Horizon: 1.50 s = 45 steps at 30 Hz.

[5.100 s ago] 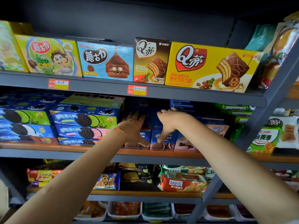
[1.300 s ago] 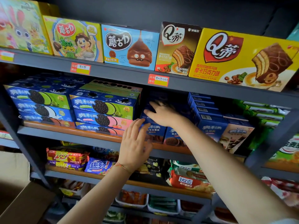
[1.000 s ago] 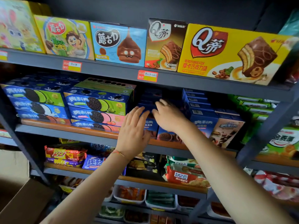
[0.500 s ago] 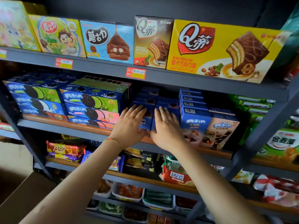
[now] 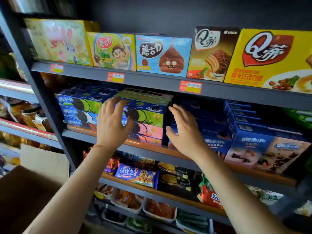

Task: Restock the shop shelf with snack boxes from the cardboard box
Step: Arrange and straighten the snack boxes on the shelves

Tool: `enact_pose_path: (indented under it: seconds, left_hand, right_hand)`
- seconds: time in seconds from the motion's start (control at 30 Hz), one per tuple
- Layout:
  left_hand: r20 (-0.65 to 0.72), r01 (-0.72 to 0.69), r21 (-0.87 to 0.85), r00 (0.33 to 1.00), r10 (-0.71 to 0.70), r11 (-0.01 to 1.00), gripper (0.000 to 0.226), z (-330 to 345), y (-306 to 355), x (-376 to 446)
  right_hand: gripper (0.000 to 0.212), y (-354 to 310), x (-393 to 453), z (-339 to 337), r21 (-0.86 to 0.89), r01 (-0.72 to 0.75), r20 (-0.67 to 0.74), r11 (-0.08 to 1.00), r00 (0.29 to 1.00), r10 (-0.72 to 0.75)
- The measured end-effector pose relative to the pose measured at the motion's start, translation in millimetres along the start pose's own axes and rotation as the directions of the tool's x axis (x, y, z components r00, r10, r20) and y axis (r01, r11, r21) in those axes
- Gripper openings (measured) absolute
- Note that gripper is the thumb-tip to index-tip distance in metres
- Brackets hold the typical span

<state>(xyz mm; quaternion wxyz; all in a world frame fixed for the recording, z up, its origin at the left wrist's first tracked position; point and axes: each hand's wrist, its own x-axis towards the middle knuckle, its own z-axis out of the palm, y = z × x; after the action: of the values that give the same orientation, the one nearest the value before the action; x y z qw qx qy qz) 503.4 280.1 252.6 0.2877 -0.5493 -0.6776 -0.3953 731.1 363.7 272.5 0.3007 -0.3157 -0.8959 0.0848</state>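
My left hand (image 5: 112,122) is raised in front of a stack of blue cookie boxes (image 5: 148,119) on the middle shelf (image 5: 152,150), fingers spread and loosely bent, holding nothing. My right hand (image 5: 184,130) hovers just right of that stack, fingers straight, in front of small dark blue snack boxes (image 5: 214,130). Whether either hand touches a box I cannot tell. A brown cardboard box (image 5: 25,191) stands at the lower left; its inside is hidden.
The top shelf (image 5: 152,81) carries large yellow, blue and brown snack boxes with price tags on its edge. More blue and pink boxes (image 5: 253,146) fill the middle shelf's right. Biscuit packets (image 5: 136,174) lie on the lower shelf. A dark upright post (image 5: 42,92) bounds the left side.
Both hands have lifted off the small blue boxes and moved left; the left hand is now before the stacked cookie boxes. The camera view has swung left too.
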Motion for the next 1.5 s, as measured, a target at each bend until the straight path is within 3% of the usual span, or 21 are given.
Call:
enact_pose_path:
  seconds: [0.23,0.33,0.6,0.9,1.2,1.3,1.37,1.43,1.5]
  left_hand:
    - [0.219,-0.071,0.047,0.974,0.059,0.996,0.077,-4,-86,17]
    - [0.276,-0.123,0.042,0.955,0.107,0.991,0.078,-2,-104,19]
    - [0.198,-0.235,-0.052,0.950,0.241,0.971,0.062,2,-121,21]
    - [0.092,-0.322,-0.111,0.939,0.332,0.940,0.054,6,-132,24]
    - [0.026,-0.319,-0.137,0.945,0.325,0.938,0.050,6,-129,23]
    - [-0.041,-0.199,-0.201,0.980,0.195,0.959,0.034,-1,-127,6]
    - [0.013,0.055,-0.301,0.998,-0.053,0.952,0.021,-8,-119,-18]
    - [0.247,0.349,-0.323,0.928,-0.278,0.880,0.016,-6,-113,-39]
    - [0.435,0.513,-0.333,0.828,-0.354,0.791,0.022,0,-110,-55]
  right_hand:
    - [0.058,-57,53,34,-0.264,-0.012,-0.081,0.964,0.997,-0.009]
    - [0.058,-64,60,47,-0.395,-0.067,-0.040,0.916,0.998,0.056]
    - [0.050,-65,54,62,-0.402,-0.202,-0.091,0.893,0.979,0.180]
    - [0.048,-60,52,61,-0.378,-0.204,-0.098,0.903,0.979,0.180]
    - [0.052,-63,49,61,-0.432,-0.203,-0.114,0.879,0.979,0.170]
    - [0.046,-80,37,63,-0.405,-0.185,-0.368,0.895,0.929,0.025]
    - [0.030,-92,17,72,-0.276,-0.220,-0.556,0.936,0.831,0.031]
    - [0.014,-97,-8,91,-0.101,-0.319,-0.576,0.942,0.791,0.206]
    - [0.012,-95,-26,113,0.097,-0.484,-0.445,0.870,0.760,0.473]
